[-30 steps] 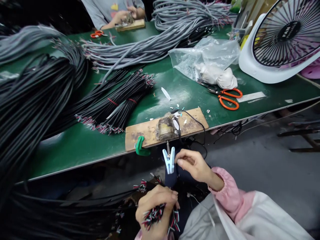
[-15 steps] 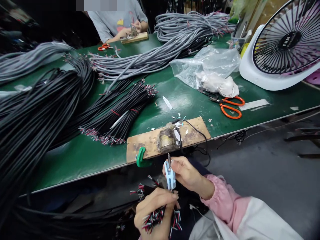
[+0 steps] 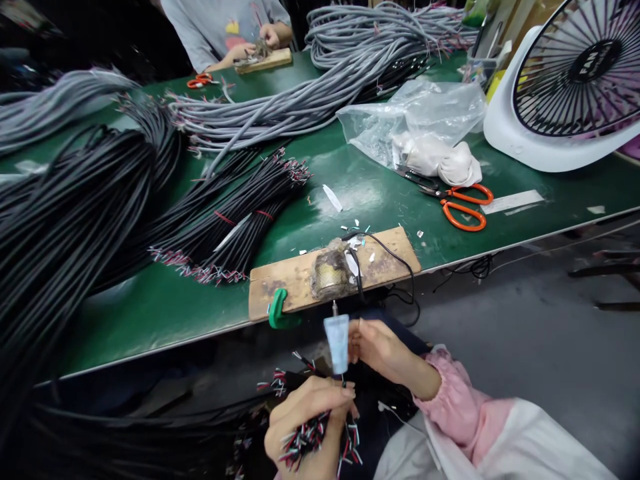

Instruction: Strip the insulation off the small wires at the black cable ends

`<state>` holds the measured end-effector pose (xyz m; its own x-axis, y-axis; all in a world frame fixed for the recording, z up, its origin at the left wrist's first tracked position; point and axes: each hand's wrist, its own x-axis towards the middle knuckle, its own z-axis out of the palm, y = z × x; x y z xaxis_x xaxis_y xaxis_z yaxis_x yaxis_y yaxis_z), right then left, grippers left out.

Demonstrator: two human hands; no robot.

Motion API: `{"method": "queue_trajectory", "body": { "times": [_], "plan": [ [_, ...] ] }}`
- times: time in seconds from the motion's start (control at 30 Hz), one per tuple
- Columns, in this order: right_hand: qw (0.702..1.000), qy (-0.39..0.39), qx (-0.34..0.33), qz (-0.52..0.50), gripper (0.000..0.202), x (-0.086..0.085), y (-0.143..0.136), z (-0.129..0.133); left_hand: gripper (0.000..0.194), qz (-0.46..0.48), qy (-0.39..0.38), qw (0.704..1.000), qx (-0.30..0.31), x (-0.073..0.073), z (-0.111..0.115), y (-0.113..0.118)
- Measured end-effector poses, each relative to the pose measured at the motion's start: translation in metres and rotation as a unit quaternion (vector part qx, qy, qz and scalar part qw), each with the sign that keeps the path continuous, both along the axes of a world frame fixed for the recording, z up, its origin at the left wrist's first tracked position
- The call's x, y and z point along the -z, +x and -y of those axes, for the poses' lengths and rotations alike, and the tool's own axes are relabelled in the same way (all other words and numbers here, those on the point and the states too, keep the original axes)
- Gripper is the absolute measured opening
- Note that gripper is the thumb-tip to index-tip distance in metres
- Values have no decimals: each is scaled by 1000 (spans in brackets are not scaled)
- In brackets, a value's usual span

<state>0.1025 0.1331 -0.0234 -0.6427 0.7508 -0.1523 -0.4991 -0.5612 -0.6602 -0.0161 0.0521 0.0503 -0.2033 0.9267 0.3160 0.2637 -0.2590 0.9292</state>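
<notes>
Low in the view, my left hand point(image 3: 305, 417) is closed around a bunch of black cables point(image 3: 306, 437) with red, white and black wire ends. Its thumb and forefinger pinch a thin wire just under a light blue clip point(image 3: 337, 341). A metal tip sticks up from the clip toward the wooden board point(image 3: 265, 290). My right hand point(image 3: 375, 347) is beside the clip on its right, fingers curled with the fingertips at its edge; whether they grip it is hard to tell. On the board sits a brownish, fuzzy-edged lump point(image 3: 331, 275) with a black cord.
Black cable bundles point(image 3: 100, 207) and grey cables point(image 3: 280, 120) cover the left and back. Orange-handled scissors point(image 3: 465, 207), a plastic bag point(image 3: 375, 127) and a white fan point(image 3: 530, 147) are on the right. A green clamp point(image 3: 280, 310) holds the board's edge. Another person's hands point(image 3: 270, 35) work across the table.
The light blue clip has turned to show its broad face. My right hand has shifted a little right, its thumb off the clip's front. The whole view has shifted slightly.
</notes>
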Motion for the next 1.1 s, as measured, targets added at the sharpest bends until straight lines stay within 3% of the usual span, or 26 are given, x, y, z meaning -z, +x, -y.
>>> {"method": "queue_trajectory", "body": {
  "times": [0.17, 0.3, 0.37, 0.43, 0.57, 0.63, 0.8, 0.9, 0.97, 1.1],
  "plan": [
    [993, 91, -45, 56, 48, -14, 25, 15, 24, 5, -25, 999, 32, -4, 10, -1],
    [989, 121, -69, 55, 43, -24, 35, 27, 16, 26, -85, 995, 39, 6, 20, 4],
    [987, 126, -61, 84, 42, -22, 38, 32, 8, 41, -118, 992, 2, 17, 27, 9],
    [982, 129, -50, 128, 44, -18, 40, 35, 18, 87, -159, 983, -41, 28, 33, 14],
    [974, 138, -19, 179, 47, -9, 44, 37, 32, 94, -171, 959, -207, 42, 37, 24],
    [972, 142, -12, 188, 46, -7, 46, 38, 39, 85, -167, 947, -262, 44, 37, 28],
    [969, 181, -50, 162, 46, -7, 54, 45, 38, 64, -163, 941, -291, 49, 40, 32],
    [952, 228, -91, 185, 73, -8, 54, 54, 33, 26, -156, 939, -306, 54, 43, 33],
    [937, 259, -68, 224, 81, -10, 49, 62, 28, 4, -147, 936, -319, 57, 45, 34],
    [910, 295, 37, 290, 42, -17, 35, 77, 22, 13, -138, 940, -312, 63, 50, 39]
  ]
}}
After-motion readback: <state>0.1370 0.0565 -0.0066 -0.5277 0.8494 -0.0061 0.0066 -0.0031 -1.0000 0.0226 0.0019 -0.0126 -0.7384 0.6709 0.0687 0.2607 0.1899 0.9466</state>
